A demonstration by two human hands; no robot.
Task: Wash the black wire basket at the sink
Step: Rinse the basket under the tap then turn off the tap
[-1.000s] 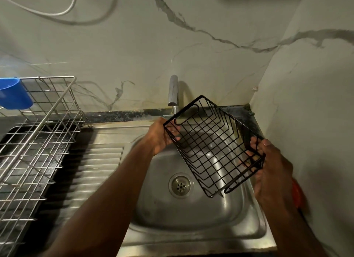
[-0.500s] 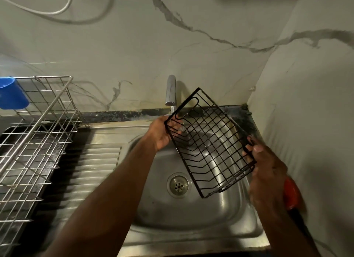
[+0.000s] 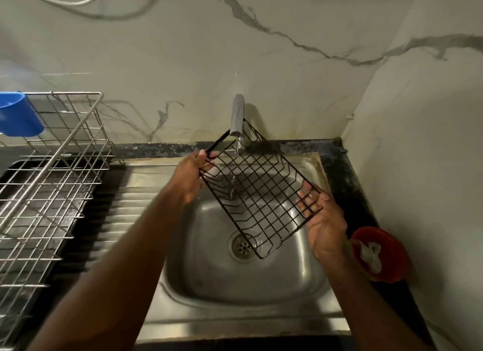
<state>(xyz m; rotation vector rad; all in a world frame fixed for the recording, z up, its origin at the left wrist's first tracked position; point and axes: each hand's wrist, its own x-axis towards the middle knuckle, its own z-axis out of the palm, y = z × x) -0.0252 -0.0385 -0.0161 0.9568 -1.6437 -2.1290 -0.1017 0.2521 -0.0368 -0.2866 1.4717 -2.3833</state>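
- Sink (image 3: 235, 322) front rim runs along the bottom centre of the frame, drain (image 3: 241, 244) mid-basin. A red bowl (image 3: 400, 256) with something whitish in it sits on the counter at lower right.
- Right hand (image 3: 324, 227), right of centre: fingers under the mesh, thumb over the rim wire, clamped on the basket's near right edge.
- Black wire basket (image 3: 261, 193) is held in the air over the basin at centre frame, tilted, with its low corner above the drain.
- Change: a second ago it sat lower and clear of the tap. Now it's swung up and back, with the far end tucked under the spout.
- Left hand (image 3: 188, 178), centre left: fingers curled round the handle loop at the far left end, a firm hold.
- Tap (image 3: 237, 115), upper centre: a thin stream seems to drop onto the mesh. So I'd judge rinsing is just starting, with most wires not yet wetted.
- Dish rack (image 3: 75, 93) stands at left with a blue cup (image 3: 19, 115) on it, both well apart from the basket.
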